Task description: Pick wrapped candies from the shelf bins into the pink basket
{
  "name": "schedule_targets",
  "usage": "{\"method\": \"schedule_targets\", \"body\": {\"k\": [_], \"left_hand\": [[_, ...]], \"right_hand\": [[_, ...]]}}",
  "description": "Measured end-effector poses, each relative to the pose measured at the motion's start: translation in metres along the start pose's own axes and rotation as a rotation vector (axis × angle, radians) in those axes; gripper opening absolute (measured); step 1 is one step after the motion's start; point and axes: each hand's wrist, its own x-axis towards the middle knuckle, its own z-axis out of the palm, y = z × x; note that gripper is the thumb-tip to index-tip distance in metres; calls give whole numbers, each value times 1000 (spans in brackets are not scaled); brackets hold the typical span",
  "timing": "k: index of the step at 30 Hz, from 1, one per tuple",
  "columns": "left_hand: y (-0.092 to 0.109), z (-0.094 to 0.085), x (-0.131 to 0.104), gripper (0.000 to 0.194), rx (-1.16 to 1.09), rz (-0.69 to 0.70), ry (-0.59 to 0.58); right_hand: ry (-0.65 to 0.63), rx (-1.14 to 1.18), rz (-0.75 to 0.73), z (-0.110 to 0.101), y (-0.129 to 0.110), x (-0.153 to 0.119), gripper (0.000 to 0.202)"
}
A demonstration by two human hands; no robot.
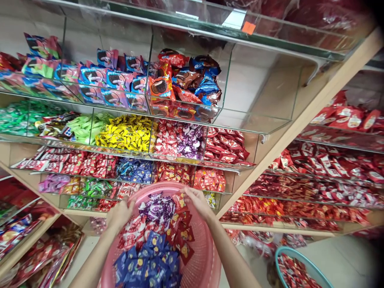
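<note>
A pink plastic basket (pixel 202 240) sits low in the centre, with blue packets (pixel 147 260), purple-and-white candies (pixel 157 208), red-and-white candies (pixel 133 232) and red packets (pixel 181 236) inside. My left hand (pixel 121 214) is at the basket's upper left rim, its fingers bent over the edge. At the upper right rim is my right hand (pixel 196 202), its thumb and fingers closed around the rim close to an orange-red packet (pixel 179 201). Both forearms come up from the bottom edge.
Glass shelves (pixel 186 158) of sorted candies rise behind the basket, divided by a slanting wooden post (pixel 288 136). A teal basin (pixel 279 254) of red packets stands on the floor at lower right. Large packages (pixel 39 256) lie at lower left.
</note>
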Motion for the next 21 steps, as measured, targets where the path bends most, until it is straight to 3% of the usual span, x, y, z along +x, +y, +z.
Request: {"method": "schedule_targets", "body": {"k": [3,9,17,21], "left_hand": [[0,-1,0,65,7,2,-8],[1,-3,1,65,34,12,-23],[-1,-4,4,64,61,21,-16],[0,-6,1,64,59,28,-6]], "right_hand": [[-119,-116,67,-2,2,-4,44],[-665,-423,432,-6,13,-11,38],[-808,-513,631,-6,21,-10,41],[-814,-536,756,-5,24,-10,38]]}}
